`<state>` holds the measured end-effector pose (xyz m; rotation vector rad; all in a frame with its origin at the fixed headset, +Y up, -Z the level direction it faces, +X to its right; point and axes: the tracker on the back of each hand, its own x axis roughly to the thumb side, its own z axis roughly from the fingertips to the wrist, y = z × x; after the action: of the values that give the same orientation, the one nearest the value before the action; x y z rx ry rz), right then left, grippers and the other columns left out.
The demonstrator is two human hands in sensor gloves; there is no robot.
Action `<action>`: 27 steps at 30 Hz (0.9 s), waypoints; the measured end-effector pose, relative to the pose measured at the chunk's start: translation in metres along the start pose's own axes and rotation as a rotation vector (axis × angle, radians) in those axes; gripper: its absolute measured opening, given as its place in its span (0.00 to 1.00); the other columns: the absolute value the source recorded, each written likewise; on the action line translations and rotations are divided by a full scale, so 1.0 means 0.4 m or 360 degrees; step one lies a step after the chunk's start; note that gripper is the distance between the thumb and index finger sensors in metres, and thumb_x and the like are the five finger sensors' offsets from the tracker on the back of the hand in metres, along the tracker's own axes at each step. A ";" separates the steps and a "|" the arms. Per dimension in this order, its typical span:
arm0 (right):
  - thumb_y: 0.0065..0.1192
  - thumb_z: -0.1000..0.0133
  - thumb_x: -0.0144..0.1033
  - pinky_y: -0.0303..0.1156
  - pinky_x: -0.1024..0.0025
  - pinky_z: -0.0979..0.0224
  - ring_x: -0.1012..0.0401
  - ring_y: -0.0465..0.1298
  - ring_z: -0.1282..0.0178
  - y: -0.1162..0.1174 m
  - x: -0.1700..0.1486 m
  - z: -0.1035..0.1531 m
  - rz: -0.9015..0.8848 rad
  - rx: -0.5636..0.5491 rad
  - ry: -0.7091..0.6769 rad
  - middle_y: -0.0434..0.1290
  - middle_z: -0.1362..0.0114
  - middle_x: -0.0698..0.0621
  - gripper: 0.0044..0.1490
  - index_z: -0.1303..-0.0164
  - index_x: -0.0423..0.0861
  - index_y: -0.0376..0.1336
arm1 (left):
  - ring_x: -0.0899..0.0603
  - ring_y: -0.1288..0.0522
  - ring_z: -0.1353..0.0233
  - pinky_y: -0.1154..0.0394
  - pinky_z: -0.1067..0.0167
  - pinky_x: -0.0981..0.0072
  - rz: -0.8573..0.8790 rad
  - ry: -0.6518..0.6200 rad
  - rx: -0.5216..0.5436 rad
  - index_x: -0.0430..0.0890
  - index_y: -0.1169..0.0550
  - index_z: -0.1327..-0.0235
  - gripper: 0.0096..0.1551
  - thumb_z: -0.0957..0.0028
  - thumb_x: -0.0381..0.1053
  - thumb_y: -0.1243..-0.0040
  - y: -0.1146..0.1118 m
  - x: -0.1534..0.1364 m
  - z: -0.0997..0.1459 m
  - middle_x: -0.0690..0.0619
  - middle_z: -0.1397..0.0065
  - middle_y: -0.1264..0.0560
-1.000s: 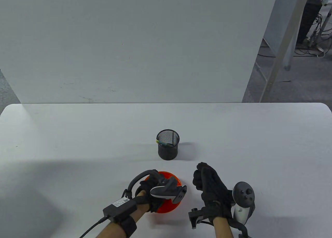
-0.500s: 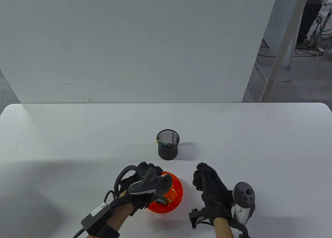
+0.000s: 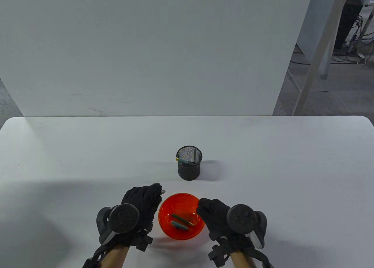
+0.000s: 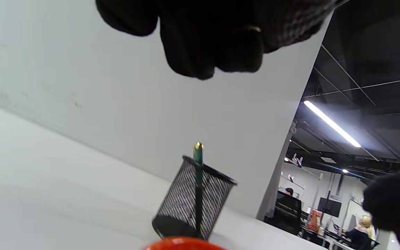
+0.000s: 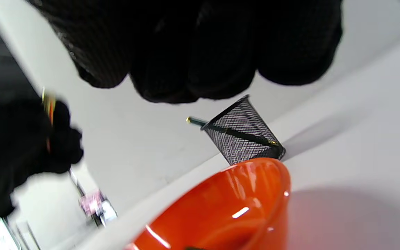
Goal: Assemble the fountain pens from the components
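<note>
- Two gloved hands flank the orange bowl [image 3: 181, 202], the landmark here, low on the white bench [image 3: 73, 151].
- Left hand [image 3: 140, 202] sits just left of the bowl, fingers curled closed around a small part [image 3: 162, 191]; its pale tip pokes out past the knuckles by the bowl's far-left rim. In the right wrist view, gold and orange show at that fist, too blurred to name.
- Left tracker [image 3: 119, 221] rides on the back of that hand, on the side away from the bowl.
- Inside the bowl lie two dark green pen pieces [image 3: 181, 221], side by side, slanted; the farther one carries a gold tip.
- Beyond the bowl, apart from it, stands a black mesh cup [image 3: 189, 162] holding one green pen [image 4: 198, 163] that leans on the rim, gold end above it.
- Right hand [image 3: 214, 218] rests at the bowl's right rim, fingers curled under; whether it grips anything, I cannot tell.
- Right tracker [image 3: 244, 221] sits on that hand, right of the bowl.
</note>
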<state>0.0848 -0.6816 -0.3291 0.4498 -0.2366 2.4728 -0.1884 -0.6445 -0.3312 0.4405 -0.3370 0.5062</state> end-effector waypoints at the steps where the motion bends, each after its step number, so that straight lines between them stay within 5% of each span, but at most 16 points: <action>1: 0.64 0.40 0.50 0.79 0.54 0.45 0.57 0.79 0.53 0.014 0.023 -0.011 0.0142 0.0060 -0.0065 0.79 0.47 0.51 0.25 0.39 0.48 0.72 | 0.47 0.21 0.36 0.31 0.29 0.44 -0.0071 0.0005 0.0027 0.58 0.31 0.32 0.26 0.44 0.58 0.46 0.003 -0.002 -0.002 0.57 0.35 0.21; 11: 0.66 0.41 0.48 0.79 0.53 0.44 0.57 0.79 0.52 0.139 0.157 -0.105 0.0885 0.0693 -0.0290 0.79 0.48 0.51 0.24 0.41 0.49 0.73 | 0.47 0.20 0.36 0.30 0.30 0.44 0.0116 0.0141 0.0050 0.58 0.28 0.33 0.24 0.44 0.55 0.45 0.000 -0.066 0.007 0.57 0.35 0.21; 21: 0.67 0.43 0.44 0.77 0.51 0.40 0.55 0.79 0.50 0.240 0.159 -0.133 0.1106 0.0965 -0.0270 0.79 0.46 0.51 0.24 0.39 0.49 0.72 | 0.47 0.20 0.36 0.30 0.30 0.44 0.0240 0.0177 0.0055 0.57 0.28 0.32 0.24 0.44 0.53 0.45 -0.001 -0.090 0.012 0.56 0.34 0.20; 27: 0.67 0.42 0.42 0.76 0.50 0.38 0.54 0.78 0.48 0.249 0.140 -0.137 0.1020 0.0978 -0.0222 0.78 0.45 0.51 0.24 0.37 0.50 0.71 | 0.48 0.20 0.36 0.30 0.30 0.44 0.0263 0.0187 0.0024 0.57 0.28 0.32 0.24 0.43 0.54 0.45 -0.013 -0.091 0.008 0.56 0.34 0.20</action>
<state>-0.0314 -0.7164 -0.3656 0.9168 0.4078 3.1286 -0.2161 -0.6642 -0.3452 0.3971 -0.2575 0.6934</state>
